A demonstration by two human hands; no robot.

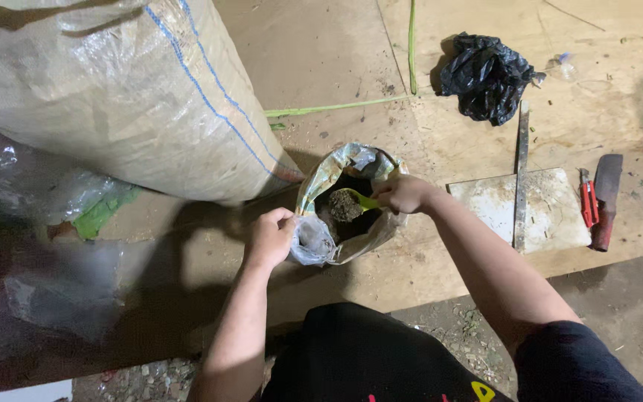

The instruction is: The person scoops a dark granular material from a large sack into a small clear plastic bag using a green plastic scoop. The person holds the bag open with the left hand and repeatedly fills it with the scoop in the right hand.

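Kneeling over a brown plywood floor (336, 59), the person works with both bare hands at a small open plastic bag (347, 205) of dark soil that stands near the middle of the boards, just beside a large woven tan sack with blue stripes (128, 89). Fingers of the left hand (268, 237) are curled together, pinching the crumpled clear rim of the small bag at its near-left edge. Those of the right hand (405, 193) are clamped on the handle of a yellow-green plastic spoon (362, 201), which is heaped with dark soil and held over the bag's mouth. To the right lie a pale flat square tile (552, 216) with a long metal ruler (521, 179) across it, red-handled pruning shears (588, 201) and a broad knife with a dark handle (606, 197) just beside them. A crumpled black plastic bag (487, 76) sits farther off, and thin green stems (329, 108) lie on the boards
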